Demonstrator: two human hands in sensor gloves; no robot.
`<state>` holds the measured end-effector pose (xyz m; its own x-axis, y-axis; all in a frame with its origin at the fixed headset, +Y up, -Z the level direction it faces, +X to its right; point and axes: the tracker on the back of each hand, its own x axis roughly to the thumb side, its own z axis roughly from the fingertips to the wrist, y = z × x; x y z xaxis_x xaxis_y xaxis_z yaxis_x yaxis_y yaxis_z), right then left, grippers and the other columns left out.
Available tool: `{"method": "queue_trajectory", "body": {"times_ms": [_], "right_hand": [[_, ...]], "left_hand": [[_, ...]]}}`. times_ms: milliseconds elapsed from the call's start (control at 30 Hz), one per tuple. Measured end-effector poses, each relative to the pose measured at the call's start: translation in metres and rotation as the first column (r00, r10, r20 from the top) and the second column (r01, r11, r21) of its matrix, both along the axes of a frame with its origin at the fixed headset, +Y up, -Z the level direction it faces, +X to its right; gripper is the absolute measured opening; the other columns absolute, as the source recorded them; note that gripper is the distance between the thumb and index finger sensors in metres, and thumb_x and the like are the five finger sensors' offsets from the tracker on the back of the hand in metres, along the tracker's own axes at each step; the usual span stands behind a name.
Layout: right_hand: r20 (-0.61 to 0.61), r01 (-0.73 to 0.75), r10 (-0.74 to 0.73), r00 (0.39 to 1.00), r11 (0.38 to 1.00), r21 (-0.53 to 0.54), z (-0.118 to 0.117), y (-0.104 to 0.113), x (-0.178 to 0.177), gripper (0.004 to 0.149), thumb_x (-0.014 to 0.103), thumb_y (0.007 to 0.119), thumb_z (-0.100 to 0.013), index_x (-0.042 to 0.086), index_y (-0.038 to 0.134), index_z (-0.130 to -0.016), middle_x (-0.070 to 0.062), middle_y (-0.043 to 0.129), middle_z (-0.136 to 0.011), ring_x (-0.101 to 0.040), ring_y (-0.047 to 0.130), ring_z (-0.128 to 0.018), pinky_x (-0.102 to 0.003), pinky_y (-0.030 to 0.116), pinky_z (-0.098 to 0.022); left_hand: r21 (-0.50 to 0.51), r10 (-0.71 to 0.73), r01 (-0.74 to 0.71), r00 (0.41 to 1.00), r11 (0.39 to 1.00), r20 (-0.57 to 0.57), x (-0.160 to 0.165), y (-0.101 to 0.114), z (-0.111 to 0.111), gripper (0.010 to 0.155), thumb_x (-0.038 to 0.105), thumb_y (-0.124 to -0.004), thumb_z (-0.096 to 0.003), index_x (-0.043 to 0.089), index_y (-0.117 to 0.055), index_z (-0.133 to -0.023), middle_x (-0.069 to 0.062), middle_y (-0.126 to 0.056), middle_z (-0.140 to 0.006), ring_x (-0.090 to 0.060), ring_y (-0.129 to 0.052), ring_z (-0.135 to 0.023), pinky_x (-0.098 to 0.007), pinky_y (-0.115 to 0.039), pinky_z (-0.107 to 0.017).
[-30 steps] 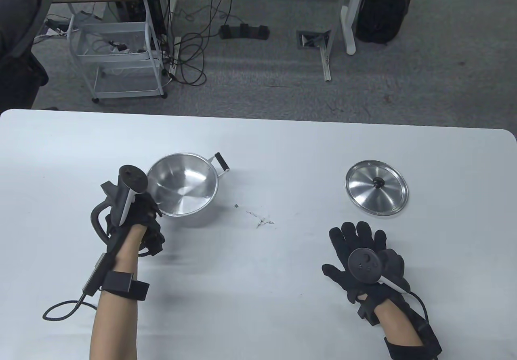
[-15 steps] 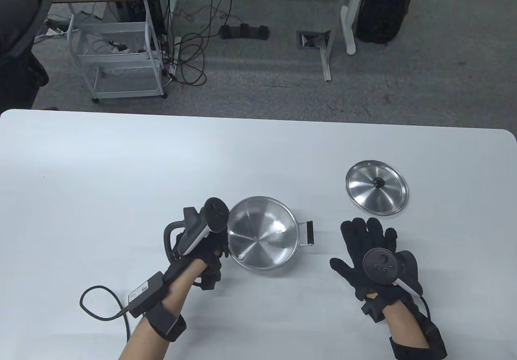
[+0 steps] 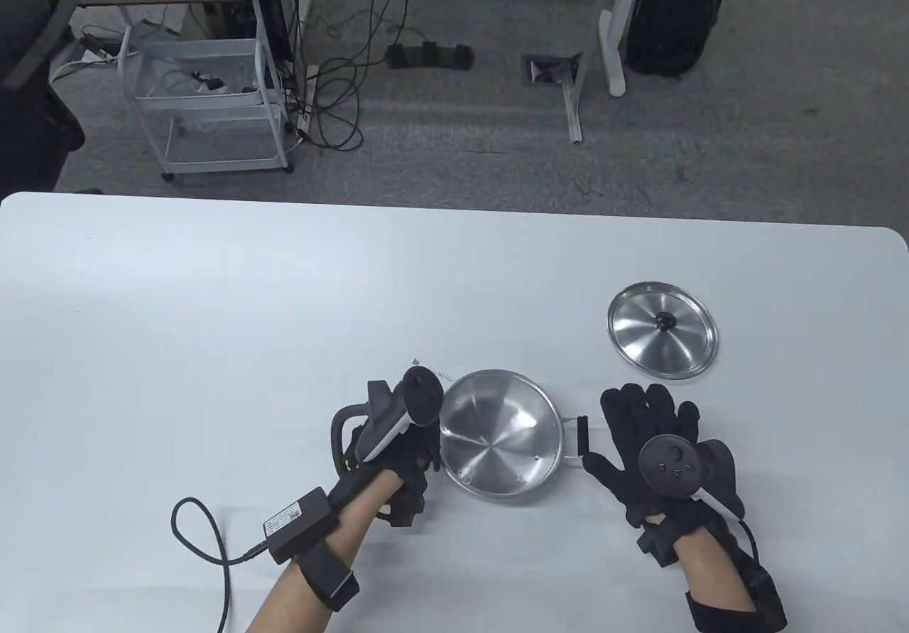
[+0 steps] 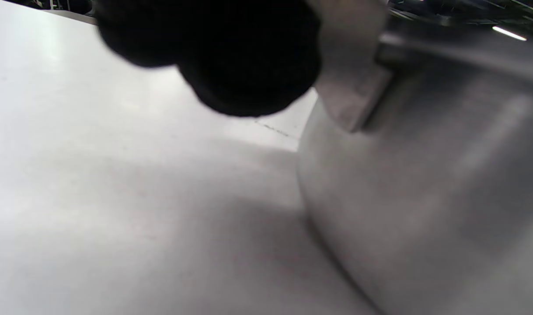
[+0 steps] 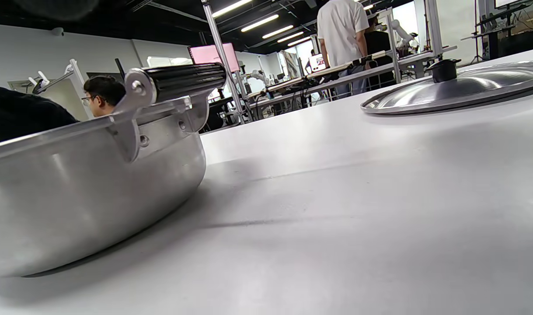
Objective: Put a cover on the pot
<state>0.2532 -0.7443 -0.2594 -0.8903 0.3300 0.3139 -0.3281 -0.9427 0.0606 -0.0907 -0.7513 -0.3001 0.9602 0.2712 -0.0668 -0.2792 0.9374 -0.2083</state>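
A shiny steel pot (image 3: 501,434) stands open on the white table (image 3: 284,292) near its front middle, its black right handle (image 3: 582,434) pointing right. My left hand (image 3: 405,462) grips the pot's left handle, which is hidden under the glove; the pot wall fills the left wrist view (image 4: 423,183). My right hand (image 3: 646,441) lies flat and spread on the table just right of the pot, empty, its thumb close to the right handle. The steel lid (image 3: 662,329) with a black knob (image 3: 665,320) lies on the table beyond my right hand. The right wrist view shows the pot (image 5: 87,192) and the lid (image 5: 458,87).
Small dark marks (image 3: 444,376) show on the table behind the pot. A black cable (image 3: 206,540) trails from my left wrist. Beyond the far table edge are a white cart (image 3: 206,100), floor cables and a black bag (image 3: 675,11).
My left hand has dragged the pot from the left side of the table rightward and toward the front, beside my right hand. The right hand shifted slightly. The lid has not moved.
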Motion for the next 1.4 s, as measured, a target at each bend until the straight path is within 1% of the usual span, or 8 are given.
{"method": "queue_trajectory", "body": {"times_ms": [233,367,633,800,900,1100,1233,1400], "right_hand": [[0.023,-0.010,0.010,1.000,1.000,-0.011,-0.002,-0.003,0.006,0.086,0.066,0.064,-0.040,0.021,0.035,-0.108,-0.022,0.032,-0.114,-0.054,0.019,-0.101,-0.075,0.009,-0.061],[0.042,-0.016,0.018,0.999,0.999,-0.029,-0.005,-0.006,0.010,0.084,0.064,0.065,-0.041,0.021,0.037,-0.108,-0.022,0.032,-0.114,-0.054,0.020,-0.100,-0.075,0.009,-0.061],[0.110,-0.030,0.041,0.993,0.995,-0.097,-0.012,-0.016,0.023,0.082,0.062,0.066,-0.042,0.021,0.039,-0.108,-0.023,0.032,-0.113,-0.054,0.021,-0.100,-0.074,0.011,-0.061],[0.153,-0.023,0.048,0.987,0.986,-0.165,-0.023,-0.022,0.032,0.082,0.061,0.067,-0.043,0.021,0.037,-0.108,-0.021,0.023,-0.113,-0.054,0.011,-0.099,-0.074,0.011,-0.062],[0.191,-0.076,0.110,0.975,0.981,-0.178,-0.044,-0.016,0.040,0.081,0.059,0.068,-0.043,0.024,0.033,-0.108,-0.019,0.015,-0.113,-0.052,0.006,-0.099,-0.075,0.013,-0.063],[0.332,-0.024,0.095,0.939,0.977,-0.213,-0.130,-0.005,0.055,0.075,0.048,0.076,-0.043,0.027,0.041,-0.106,-0.021,0.026,-0.112,-0.053,0.033,-0.099,-0.071,0.033,-0.067],[0.366,-0.056,0.196,0.910,0.931,-0.360,-0.175,-0.009,0.059,0.069,0.041,0.077,-0.043,0.029,0.045,-0.103,-0.019,0.028,-0.110,-0.050,0.039,-0.099,-0.067,0.036,-0.068],[0.424,-0.132,0.253,0.870,0.947,-0.293,-0.209,-0.018,0.063,0.058,0.029,0.082,-0.041,0.021,0.066,-0.096,-0.021,0.057,-0.102,-0.037,0.081,-0.081,-0.058,0.061,-0.062]], "left_hand": [[0.156,-0.068,0.067,0.998,0.985,-0.002,-0.019,0.009,0.014,0.054,0.051,-0.067,-0.0472,0.041,-0.060,-0.100,-0.002,-0.077,-0.097,-0.009,-0.105,-0.045,-0.020,-0.093,-0.032],[0.237,-0.135,0.127,0.991,0.963,0.015,-0.040,0.021,0.030,0.060,0.058,-0.064,-0.0458,0.039,-0.058,-0.102,-0.005,-0.070,-0.104,-0.019,-0.100,-0.067,-0.030,-0.091,-0.049],[0.246,-0.446,0.444,0.893,0.861,-0.051,-0.103,0.015,0.056,0.074,0.069,-0.059,-0.0414,0.042,-0.044,-0.108,-0.005,-0.045,-0.120,-0.035,-0.059,-0.111,-0.057,-0.062,-0.081],[0.209,-0.340,0.326,0.940,0.922,0.035,-0.102,0.016,0.057,0.081,0.074,-0.057,-0.0386,0.044,-0.031,-0.110,-0.006,-0.024,-0.123,-0.043,-0.027,-0.116,-0.067,-0.038,-0.084],[0.190,-0.379,0.356,0.919,0.915,0.104,-0.092,0.016,0.060,0.088,0.079,-0.055,-0.0348,0.046,-0.024,-0.110,-0.006,-0.011,-0.123,-0.045,-0.014,-0.114,-0.070,-0.027,-0.084],[0.179,-0.395,0.363,0.899,0.914,0.190,-0.076,0.018,0.065,0.096,0.085,-0.054,-0.0300,0.045,-0.017,-0.109,-0.009,-0.001,-0.120,-0.050,-0.006,-0.111,-0.073,-0.021,-0.081],[0.177,-0.415,0.386,0.893,0.905,0.176,-0.078,0.019,0.065,0.096,0.085,-0.055,-0.0300,0.045,-0.016,-0.109,-0.008,0.000,-0.120,-0.050,-0.005,-0.110,-0.073,-0.021,-0.081],[0.174,-0.407,0.381,0.901,0.908,0.148,-0.085,0.020,0.064,0.096,0.085,-0.055,-0.0302,0.045,-0.017,-0.109,-0.009,0.000,-0.120,-0.050,-0.005,-0.111,-0.073,-0.021,-0.081]]}}
